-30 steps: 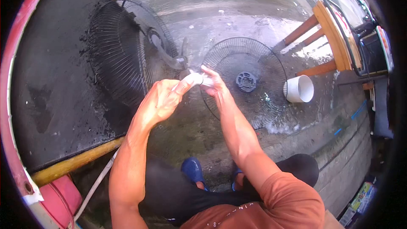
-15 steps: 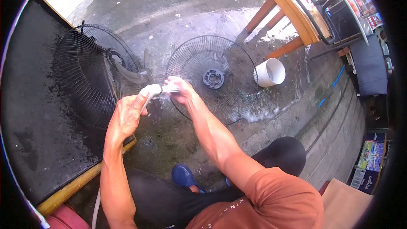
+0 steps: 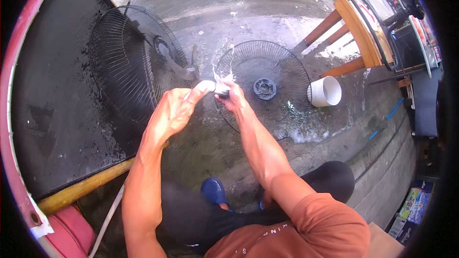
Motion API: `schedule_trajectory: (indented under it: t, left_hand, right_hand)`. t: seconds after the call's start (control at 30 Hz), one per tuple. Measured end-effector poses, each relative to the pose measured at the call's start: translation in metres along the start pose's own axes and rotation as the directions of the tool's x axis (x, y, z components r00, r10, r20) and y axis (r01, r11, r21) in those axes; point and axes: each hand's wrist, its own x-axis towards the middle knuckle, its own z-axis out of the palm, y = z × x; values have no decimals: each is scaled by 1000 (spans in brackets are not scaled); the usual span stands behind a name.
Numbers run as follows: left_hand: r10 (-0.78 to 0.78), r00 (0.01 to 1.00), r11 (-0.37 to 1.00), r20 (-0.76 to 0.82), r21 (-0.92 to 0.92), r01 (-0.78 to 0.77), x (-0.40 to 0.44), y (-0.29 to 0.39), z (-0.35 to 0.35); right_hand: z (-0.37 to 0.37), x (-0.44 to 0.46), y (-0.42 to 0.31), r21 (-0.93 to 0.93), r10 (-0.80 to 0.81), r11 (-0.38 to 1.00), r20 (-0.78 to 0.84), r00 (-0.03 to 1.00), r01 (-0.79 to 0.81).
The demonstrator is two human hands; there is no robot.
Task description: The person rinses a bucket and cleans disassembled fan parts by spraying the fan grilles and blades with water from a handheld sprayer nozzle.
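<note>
My left hand is closed on the pale end of a hose, from which water sprays. Just right of the nozzle, my right hand has its fingers curled in the spray around something small and dark that I cannot make out. White water splashes up above these fingers. A round black fan grille with a hub at its centre lies on the wet ground beyond my right hand. Another black wire fan cage leans against the dark board at the left, with a curved grey piece beside it.
A white bucket stands right of the grille, near a wooden stool. The dark board has a yellow edge pole. A pink container is at lower left, boxes at lower right. My blue shoes rest below.
The view has shifted between frames. The spray at my right hand now splashes upward, and my fingers there have curled more around the small dark thing.
</note>
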Motion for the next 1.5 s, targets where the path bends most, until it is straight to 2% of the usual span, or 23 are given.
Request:
schedule_trajectory:
  t: [0.17, 0.3, 0.43, 0.47, 0.5, 0.53, 0.57, 0.63, 0.73, 0.83, 0.93, 0.97, 1.03, 1.1, 1.13, 1.23, 1.27, 1.37, 1.43, 1.5]
  left_hand:
    - [46, 999, 999, -20, -26, -46, -2, -8, 0]
    - [-21, 999, 999, 28, 46, 19, -1, -7, -3]
    - [-36, 998, 999, 51, 32, 34, 2, -10, -3]
    - [-39, 998, 999, 55, 32, 37, 3, -12, -2]
    - [-41, 997, 999, 58, 33, 39, 4, -12, -2]
    - [-39, 997, 999, 70, 31, 37, 6, -12, -2]
    - [-39, 996, 999, 86, 29, 36, 6, -12, -1]
    - [-41, 993, 998, 114, 41, 36, 5, -11, 0]
    - [-30, 991, 999, 128, 40, 25, 0, -7, 0]
    - [-21, 995, 1000, 94, -11, 22, -4, -8, 0]
    - [-23, 998, 1000, 60, -14, 23, -5, -8, -4]
    - [-5, 999, 999, 44, -35, 6, -5, -9, -3]
    - [32, 999, 997, 35, -65, -29, -4, -10, -5]
    - [69, 996, 995, 52, -79, -65, -2, -9, -10]
    - [89, 996, 992, 24, -94, -87, -2, -7, -12]
    - [125, 991, 981, -42, -146, -129, -10, -6, -16]
    - [139, 989, 975, -54, -169, -146, -14, -5, -19]
    - [194, 975, 951, -111, -222, -214, -30, 13, -27]
    - [231, 962, 936, -148, -237, -261, -35, 18, -29]
    - [256, 950, 927, -180, -233, -294, -38, 16, -34]
  right_hand:
    - [7, -9, 10, 46, 20, 999, 76, 997, -23]
    - [11, -2, 12, -26, -103, 994, 27, 994, 103]
    - [9, -13, 52, -307, -207, 934, -43, 977, 184]
    - [11, -28, 70, -410, -264, 881, -8, 965, 237]
    - [4, -35, 90, -525, -259, 803, 120, 958, 283]
    - [-4, -36, 114, -701, -444, 510, 283, 850, 499]
    - [-11, -37, 138, -787, -596, 129, 425, 681, 604]
    - [-16, -49, 158, -756, -500, -57, 587, 636, 653]
    - [-26, -61, 177, -792, -358, -311, 609, 708, 525]
    - [-32, -73, 172, -664, -392, -530, 743, 542, 527]
    - [-34, -85, 137, -773, -559, -364, 627, 543, 519]
    - [-33, -100, 122, -877, -665, -284, 471, 580, 387]
    - [-44, -114, 107, -939, -759, -320, 335, 558, 127]
    - [-101, -94, 111, -881, -594, -473, 315, 740, -4]
    - [-115, -85, 110, -853, -538, -520, 292, 791, -39]
    - [-104, -89, 98, -844, -536, -532, 393, 747, 62]
    - [-97, -83, 93, -825, -623, -543, 519, 585, 153]
    - [-28, -88, 42, -869, -735, -426, 494, 465, 250]
    - [22, -105, -10, -856, -794, -411, 505, 339, 314]
    - [72, -143, -65, -894, -822, -345, 435, 368, 286]
